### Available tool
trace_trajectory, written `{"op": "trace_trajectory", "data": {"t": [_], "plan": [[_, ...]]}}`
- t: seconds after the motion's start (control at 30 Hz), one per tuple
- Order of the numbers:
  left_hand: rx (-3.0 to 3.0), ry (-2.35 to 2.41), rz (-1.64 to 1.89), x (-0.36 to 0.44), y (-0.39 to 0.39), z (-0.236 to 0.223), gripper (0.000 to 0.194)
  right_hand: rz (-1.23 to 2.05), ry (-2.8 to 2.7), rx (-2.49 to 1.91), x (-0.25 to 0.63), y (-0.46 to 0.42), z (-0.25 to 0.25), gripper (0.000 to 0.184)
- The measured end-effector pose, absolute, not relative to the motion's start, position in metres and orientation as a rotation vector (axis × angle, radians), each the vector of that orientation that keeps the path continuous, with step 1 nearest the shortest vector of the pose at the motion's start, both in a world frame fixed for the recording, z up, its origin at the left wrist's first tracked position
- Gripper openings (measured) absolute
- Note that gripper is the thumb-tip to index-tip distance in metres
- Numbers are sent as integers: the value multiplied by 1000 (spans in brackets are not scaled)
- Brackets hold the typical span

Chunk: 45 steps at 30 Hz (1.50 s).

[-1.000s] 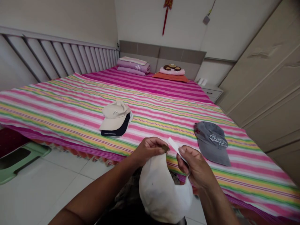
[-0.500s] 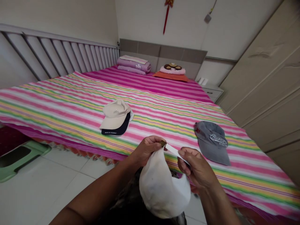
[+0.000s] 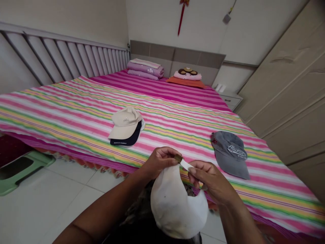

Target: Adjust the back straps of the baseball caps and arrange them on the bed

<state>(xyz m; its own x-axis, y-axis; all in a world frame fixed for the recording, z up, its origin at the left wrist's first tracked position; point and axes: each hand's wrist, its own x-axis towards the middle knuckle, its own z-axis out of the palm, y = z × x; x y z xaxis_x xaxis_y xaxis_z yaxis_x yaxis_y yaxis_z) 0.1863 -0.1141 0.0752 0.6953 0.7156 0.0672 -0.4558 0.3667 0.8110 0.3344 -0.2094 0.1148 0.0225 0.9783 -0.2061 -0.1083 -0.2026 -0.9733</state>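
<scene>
A white cap [image 3: 172, 203] hangs between my hands in front of the bed's near edge, its back opening facing up. My left hand [image 3: 164, 161] pinches the brass-coloured buckle [image 3: 178, 158] at one side of that opening. In my right hand [image 3: 208, 174] the white strap [image 3: 186, 165] is pinched between thumb and fingers. The strap's end meets the buckle; whether it passes through, I cannot tell. To the left on the bed, a beige cap [image 3: 125, 122] lies over a dark navy cap [image 3: 127, 140]. A grey cap [image 3: 230, 154] with lettering lies to the right.
A striped sheet [image 3: 83, 112] covers the bed. Folded purple bedding [image 3: 146, 69] and a pink pillow [image 3: 186, 76] are by the headboard [image 3: 182, 56]. A green stool [image 3: 25, 169] stands on the tiled floor at left. A wardrobe [image 3: 286, 88] rises at right.
The strap's free end has come left to the buckle, where there was a gap before. My right hand has shifted slightly left, its grip closer to the buckle.
</scene>
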Motion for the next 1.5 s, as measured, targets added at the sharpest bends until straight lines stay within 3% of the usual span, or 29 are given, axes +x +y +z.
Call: {"op": "trace_trajectory", "data": {"t": [0.57, 1.03, 1.5], "plan": [[1364, 199, 828, 178, -114, 80, 20, 1368, -1016, -1277, 330, -208, 115, 29], [1262, 258, 746, 183, -119, 72, 26, 1311, -1020, -1286, 328, -206, 114, 27], [1210, 240, 759, 184, -118, 67, 23, 1461, -893, -1318, 335, -207, 105, 28]]}}
